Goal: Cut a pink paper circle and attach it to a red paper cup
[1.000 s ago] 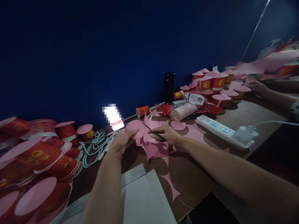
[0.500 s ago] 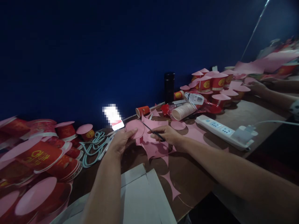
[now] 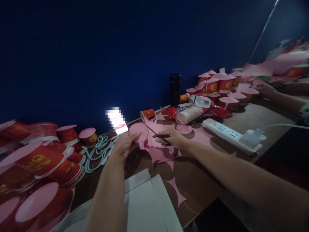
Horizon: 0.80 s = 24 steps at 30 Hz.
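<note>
In the head view my left hand [image 3: 125,146] pinches the edge of a pink paper [image 3: 139,131] piece, with the thumb on top of a rounded outline drawn on it. My right hand [image 3: 172,140] is closed on dark scissors [image 3: 152,130], whose blades point up and left along the right side of that outline. The blades look close together. Jagged pink paper offcuts [image 3: 161,154] lie on the table just below both hands, and a loose pink disc [image 3: 183,129] rests right of the scissors.
A lit phone [image 3: 122,129] leans behind my left hand, near coiled cable [image 3: 96,154]. Red cups [image 3: 41,159] with pink tops crowd the left. At right lie a power strip [image 3: 231,135] and stacked cups [image 3: 189,115]; a black bottle [image 3: 175,90] stands behind. Another person's hand [image 3: 265,90] works far right.
The scissors have turned slightly in my right hand, and their blades appear closer together. The pink paper has shifted a little to the left and up with my left hand.
</note>
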Tool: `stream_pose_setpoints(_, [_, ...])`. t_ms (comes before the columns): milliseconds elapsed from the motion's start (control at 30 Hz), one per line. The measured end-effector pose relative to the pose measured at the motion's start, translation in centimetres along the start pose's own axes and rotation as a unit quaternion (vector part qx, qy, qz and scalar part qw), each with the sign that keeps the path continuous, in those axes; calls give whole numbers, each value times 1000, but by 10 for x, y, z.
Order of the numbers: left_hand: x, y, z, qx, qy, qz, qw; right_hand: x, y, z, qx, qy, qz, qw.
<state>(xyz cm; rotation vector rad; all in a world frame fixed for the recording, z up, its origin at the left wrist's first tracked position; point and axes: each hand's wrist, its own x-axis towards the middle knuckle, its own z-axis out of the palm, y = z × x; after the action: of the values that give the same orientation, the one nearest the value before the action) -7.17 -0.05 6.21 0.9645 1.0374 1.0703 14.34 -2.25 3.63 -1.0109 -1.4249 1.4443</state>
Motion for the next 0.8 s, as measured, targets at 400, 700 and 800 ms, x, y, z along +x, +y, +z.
stream_pose_setpoints(400, [-4,6,5,7,27,-3,1000,1,2,0,0,0,-6,1000])
stream_pose_setpoints(700, [-4,9,6,24,78,2,997,0,1,0,-11,9,-6,1000])
stream_pose_setpoints(800, [-3,9,6,21,69,5,997,1,1,-1,-20,1,-9,1000])
